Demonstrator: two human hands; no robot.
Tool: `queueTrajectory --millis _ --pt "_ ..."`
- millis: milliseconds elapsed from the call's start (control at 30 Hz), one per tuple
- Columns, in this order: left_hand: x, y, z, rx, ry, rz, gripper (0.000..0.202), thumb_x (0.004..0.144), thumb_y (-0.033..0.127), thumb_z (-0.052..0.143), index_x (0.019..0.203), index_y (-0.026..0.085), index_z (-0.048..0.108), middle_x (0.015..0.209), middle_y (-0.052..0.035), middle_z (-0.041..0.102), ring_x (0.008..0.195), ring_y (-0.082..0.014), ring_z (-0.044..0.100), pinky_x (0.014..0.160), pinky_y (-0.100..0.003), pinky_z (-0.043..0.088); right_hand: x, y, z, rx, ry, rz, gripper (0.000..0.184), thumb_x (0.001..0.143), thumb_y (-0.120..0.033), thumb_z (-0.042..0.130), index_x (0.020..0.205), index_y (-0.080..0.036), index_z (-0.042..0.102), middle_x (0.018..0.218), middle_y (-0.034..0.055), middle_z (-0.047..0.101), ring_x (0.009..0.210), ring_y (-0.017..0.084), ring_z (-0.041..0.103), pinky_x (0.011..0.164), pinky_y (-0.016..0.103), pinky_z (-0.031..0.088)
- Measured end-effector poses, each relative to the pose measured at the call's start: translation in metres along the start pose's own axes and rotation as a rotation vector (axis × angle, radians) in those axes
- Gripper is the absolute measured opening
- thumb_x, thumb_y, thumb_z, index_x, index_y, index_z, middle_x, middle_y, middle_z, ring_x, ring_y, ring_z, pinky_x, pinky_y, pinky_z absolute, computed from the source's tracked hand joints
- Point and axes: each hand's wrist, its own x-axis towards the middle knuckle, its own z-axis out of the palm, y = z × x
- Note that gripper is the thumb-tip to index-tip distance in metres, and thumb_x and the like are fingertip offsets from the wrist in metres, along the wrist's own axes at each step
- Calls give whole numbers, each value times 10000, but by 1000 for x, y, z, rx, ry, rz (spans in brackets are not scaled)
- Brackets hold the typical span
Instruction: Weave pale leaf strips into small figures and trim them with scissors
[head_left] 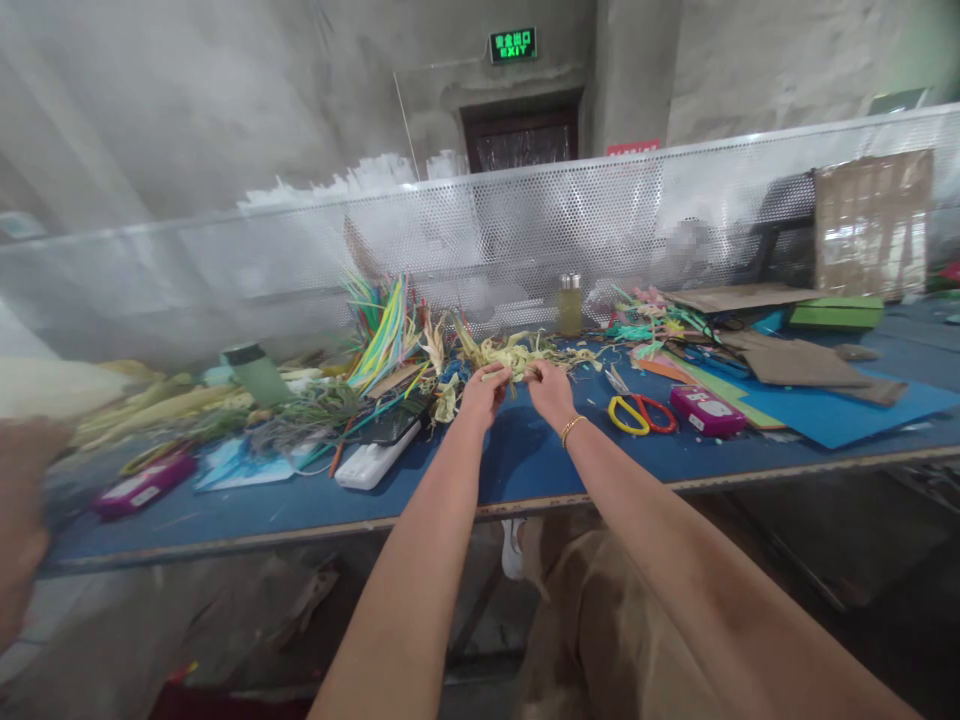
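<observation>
Both my arms reach out over a blue work table [525,460]. My left hand [484,392] and my right hand [549,390] sit close together, each with fingers pinched on the ends of a thin pale straw strip [512,372] stretched between them. A gold bracelet [571,428] circles my right wrist. Just beyond the hands lies a heap of pale yellow dried leaf strips [517,350].
Scissors with yellow and red handles [637,412] and a magenta box [707,410] lie right of my hands. A white case [371,463], a phone [390,425], coloured strips [386,325], a green cup [255,372] stand left. A jar [570,305] stands by the perforated metal screen [675,210]. Another person's blurred hand [19,520] shows far left.
</observation>
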Motion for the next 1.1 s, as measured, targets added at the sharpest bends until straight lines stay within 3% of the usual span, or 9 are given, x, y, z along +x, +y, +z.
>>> queueTrajectory --millis 233,400,633,800,1100 --pt "-1 1 -1 93 41 78 367 525 216 856 761 169 579 541 55 559 434 -43 461 445 -174 323 1 0 2 178 82 -29 180 799 -291 558 882 -199 689 924 66 701 845 189 616 832 320 457" --pt "-3 1 -1 237 9 108 358 504 221 843 714 178 556 515 64 525 429 -48 427 445 -185 283 4 2 6 509 54 102 178 726 -347 633 781 -190 697 869 52 697 885 209 608 877 347 445" --pt "-4 -3 -1 338 -121 45 336 502 182 796 723 190 542 508 61 522 448 -64 440 467 -186 284 4 -4 12 751 -55 246 170 646 -342 651 619 -180 609 649 5 618 684 153 565 697 284 464" --pt "-5 -3 0 351 -153 21 337 507 208 800 736 191 555 526 48 540 453 -72 451 471 -191 297 4 -5 11 825 -44 302 275 602 -379 691 563 -196 490 545 -47 504 580 107 475 584 232 416" --pt "-11 1 4 341 -209 -32 280 533 267 806 625 177 558 445 49 461 392 -70 379 426 -213 207 2 -6 12 894 13 357 319 583 -403 722 600 -194 481 554 -49 502 575 108 498 588 247 433"
